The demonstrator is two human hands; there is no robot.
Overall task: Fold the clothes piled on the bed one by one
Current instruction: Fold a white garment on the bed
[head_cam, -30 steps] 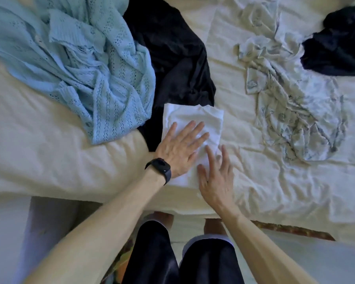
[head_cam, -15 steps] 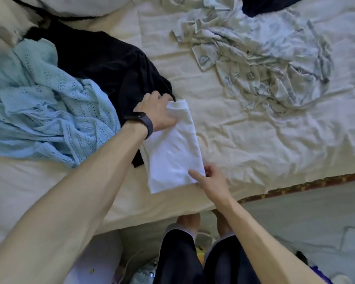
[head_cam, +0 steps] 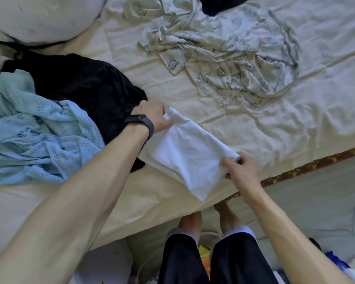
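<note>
White garment [head_cam: 189, 154], folded rectangular, diagonal at centre frame, near bed [head_cam: 295, 119] edge. Blue knit [head_cam: 39, 136], crumpled, left. Black garment [head_cam: 86, 89], heaped, upper left, partly under knit. Pale patterned garment [head_cam: 223, 52], rumpled, upper right.

Dark garment [head_cam: 219, 5] cut by top edge; left hand [head_cam: 154, 117] fingertips hidden under white cloth [head_cam: 189, 154].

The cloth [head_cam: 189, 156] is white. At the bed's left edge, a light blue eyelet knit [head_cam: 35, 136] lies beside a black garment [head_cam: 86, 87]. The sheet [head_cam: 295, 124] is cream; the shirt [head_cam: 223, 54] is pale with a grey-blue print.
</note>
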